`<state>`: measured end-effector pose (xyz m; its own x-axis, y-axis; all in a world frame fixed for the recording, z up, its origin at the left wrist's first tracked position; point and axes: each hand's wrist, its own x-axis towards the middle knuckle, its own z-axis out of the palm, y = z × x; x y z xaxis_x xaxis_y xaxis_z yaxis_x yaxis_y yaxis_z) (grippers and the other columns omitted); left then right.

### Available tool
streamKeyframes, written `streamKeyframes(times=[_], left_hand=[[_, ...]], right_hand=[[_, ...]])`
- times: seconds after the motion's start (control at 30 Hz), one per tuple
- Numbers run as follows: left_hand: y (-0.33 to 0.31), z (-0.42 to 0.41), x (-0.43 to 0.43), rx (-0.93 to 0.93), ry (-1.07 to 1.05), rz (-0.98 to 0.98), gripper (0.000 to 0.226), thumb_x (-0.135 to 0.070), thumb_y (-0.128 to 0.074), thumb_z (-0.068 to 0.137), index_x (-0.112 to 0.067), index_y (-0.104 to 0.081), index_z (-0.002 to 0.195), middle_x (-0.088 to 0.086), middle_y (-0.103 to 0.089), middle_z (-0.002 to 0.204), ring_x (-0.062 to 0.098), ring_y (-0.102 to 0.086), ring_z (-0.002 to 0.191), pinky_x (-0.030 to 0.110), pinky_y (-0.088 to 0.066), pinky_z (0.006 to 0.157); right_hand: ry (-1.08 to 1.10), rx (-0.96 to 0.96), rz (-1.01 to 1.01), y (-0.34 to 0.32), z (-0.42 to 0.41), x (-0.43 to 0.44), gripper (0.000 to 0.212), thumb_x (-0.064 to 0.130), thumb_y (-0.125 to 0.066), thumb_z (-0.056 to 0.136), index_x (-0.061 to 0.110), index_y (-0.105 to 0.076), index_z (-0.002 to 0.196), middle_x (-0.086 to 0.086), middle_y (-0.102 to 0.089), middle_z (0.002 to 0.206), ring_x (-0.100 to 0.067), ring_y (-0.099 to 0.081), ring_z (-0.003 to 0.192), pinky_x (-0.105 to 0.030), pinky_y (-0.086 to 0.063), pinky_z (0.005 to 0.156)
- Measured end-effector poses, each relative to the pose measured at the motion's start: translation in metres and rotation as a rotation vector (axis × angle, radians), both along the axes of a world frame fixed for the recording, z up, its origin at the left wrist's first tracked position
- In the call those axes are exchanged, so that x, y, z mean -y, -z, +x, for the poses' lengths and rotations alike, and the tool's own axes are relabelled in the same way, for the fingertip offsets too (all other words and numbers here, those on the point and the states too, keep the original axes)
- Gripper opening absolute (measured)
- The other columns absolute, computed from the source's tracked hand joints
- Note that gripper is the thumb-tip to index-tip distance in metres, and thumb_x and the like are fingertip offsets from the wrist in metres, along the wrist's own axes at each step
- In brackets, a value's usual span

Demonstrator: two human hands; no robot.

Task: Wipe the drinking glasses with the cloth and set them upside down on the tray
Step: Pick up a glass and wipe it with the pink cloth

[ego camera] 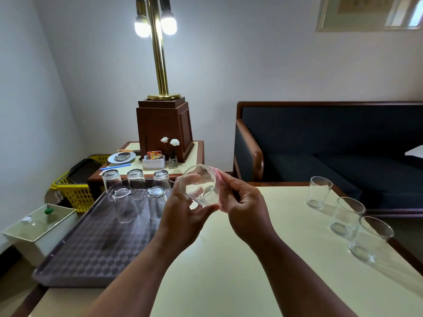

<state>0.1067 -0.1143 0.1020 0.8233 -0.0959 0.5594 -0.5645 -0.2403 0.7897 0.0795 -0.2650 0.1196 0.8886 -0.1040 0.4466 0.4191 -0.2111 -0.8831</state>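
My left hand point(180, 216) holds a clear drinking glass point(199, 185) tilted with its mouth toward me, above the table's middle. My right hand point(242, 207) presses a pale pink cloth point(220, 193) against the glass's right side; only a thin strip of the cloth shows. A dark checkered tray point(91, 248) lies at the left with several glasses point(124, 204) standing upside down at its far end. Three upright glasses point(319, 192) stand in a row at the table's right edge.
The cream table point(263, 259) has a dark wooden rim. Behind the tray stands a side table with a brass lamp point(160, 65), a plate, a white holder and a small flower vase. A yellow basket point(75, 193) and a lidded white container point(36, 225) sit at the left. A dark sofa point(332, 145) is behind.
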Motion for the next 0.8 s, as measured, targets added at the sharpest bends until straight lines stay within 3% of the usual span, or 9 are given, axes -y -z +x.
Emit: streamKeyframes(times=[0.07, 0.17, 0.23, 0.33, 0.43, 0.53, 0.63, 0.73, 0.8], left_hand=[[-0.002, -0.003, 0.005, 0.015, -0.013, -0.015, 0.071, -0.021, -0.086, 0.068, -0.019, -0.048, 0.127, -0.019, -0.053, 0.122, -0.010, -0.056, 0.112, 0.009, -0.050, 0.083], [0.005, -0.001, 0.007, -0.022, 0.051, 0.014, 0.084, 0.000, -0.083, 0.073, -0.031, -0.033, 0.133, -0.018, -0.049, 0.132, 0.001, -0.055, 0.122, 0.019, -0.054, 0.088], [0.009, 0.002, 0.005, 0.004, 0.021, 0.059, 0.086, 0.006, -0.079, 0.076, -0.027, -0.028, 0.137, -0.014, -0.048, 0.133, 0.000, -0.053, 0.124, 0.018, -0.053, 0.090], [0.005, 0.003, 0.001, 0.049, -0.005, 0.062, 0.082, -0.006, -0.083, 0.077, -0.013, -0.032, 0.140, -0.013, -0.053, 0.128, -0.005, -0.056, 0.118, 0.021, -0.055, 0.090], [-0.002, -0.001, 0.002, 0.034, -0.001, 0.015, 0.088, -0.017, -0.085, 0.073, -0.014, -0.034, 0.145, -0.008, -0.057, 0.126, -0.001, -0.057, 0.116, 0.014, -0.053, 0.083], [-0.001, -0.001, 0.002, -0.002, 0.029, 0.026, 0.083, -0.022, -0.087, 0.068, -0.016, -0.042, 0.138, -0.001, -0.058, 0.121, 0.006, -0.060, 0.110, 0.021, -0.058, 0.080], [0.001, -0.001, 0.000, -0.006, 0.031, 0.036, 0.068, -0.008, -0.088, 0.068, -0.015, -0.050, 0.124, 0.000, -0.059, 0.117, 0.016, -0.061, 0.111, 0.017, -0.056, 0.080], [-0.002, -0.004, 0.003, -0.002, 0.021, 0.007, 0.067, -0.003, -0.086, 0.069, -0.009, -0.050, 0.126, -0.011, -0.055, 0.121, -0.003, -0.058, 0.115, 0.006, -0.049, 0.078], [-0.001, -0.003, 0.006, 0.033, -0.004, 0.005, 0.071, -0.005, -0.086, 0.071, -0.006, -0.047, 0.130, -0.008, -0.053, 0.128, -0.006, -0.054, 0.120, 0.006, -0.048, 0.082]], right_hand=[[0.049, -0.007, -0.048, 0.002, 0.002, 0.001, 0.036, 0.010, -0.055, 0.099, 0.024, -0.063, 0.131, 0.014, -0.068, 0.120, 0.010, -0.064, 0.099, -0.021, -0.059, 0.077], [0.043, 0.012, -0.026, -0.002, 0.001, 0.001, 0.037, 0.010, -0.058, 0.098, 0.026, -0.063, 0.131, 0.016, -0.067, 0.122, 0.006, -0.064, 0.106, -0.020, -0.058, 0.082], [-0.010, 0.043, -0.006, -0.006, -0.003, -0.001, 0.036, 0.013, -0.058, 0.099, 0.027, -0.062, 0.132, 0.017, -0.067, 0.124, 0.004, -0.064, 0.109, -0.019, -0.057, 0.083], [-0.017, 0.039, -0.003, -0.007, -0.003, 0.001, 0.035, 0.016, -0.057, 0.099, 0.025, -0.061, 0.133, 0.016, -0.068, 0.122, 0.005, -0.064, 0.106, -0.018, -0.057, 0.081], [0.048, -0.001, -0.063, -0.002, 0.001, 0.007, 0.035, 0.014, -0.057, 0.099, 0.024, -0.062, 0.133, 0.021, -0.067, 0.116, 0.011, -0.064, 0.097, -0.019, -0.058, 0.074], [0.066, 0.018, -0.064, -0.003, -0.002, 0.005, 0.035, 0.012, -0.058, 0.098, 0.029, -0.063, 0.129, 0.024, -0.065, 0.116, 0.013, -0.061, 0.104, -0.022, -0.059, 0.082], [0.003, 0.058, -0.021, -0.008, -0.008, -0.001, 0.034, 0.018, -0.058, 0.099, 0.029, -0.063, 0.131, 0.020, -0.067, 0.122, 0.007, -0.061, 0.111, -0.019, -0.055, 0.087], [0.025, 0.029, -0.036, -0.005, -0.005, 0.001, 0.034, 0.019, -0.058, 0.098, 0.027, -0.063, 0.131, 0.018, -0.068, 0.120, 0.004, -0.064, 0.108, -0.023, -0.058, 0.084], [0.079, 0.012, -0.087, -0.002, -0.002, 0.004, 0.034, 0.015, -0.058, 0.099, 0.024, -0.064, 0.131, 0.016, -0.068, 0.120, 0.007, -0.064, 0.103, -0.024, -0.060, 0.082]])
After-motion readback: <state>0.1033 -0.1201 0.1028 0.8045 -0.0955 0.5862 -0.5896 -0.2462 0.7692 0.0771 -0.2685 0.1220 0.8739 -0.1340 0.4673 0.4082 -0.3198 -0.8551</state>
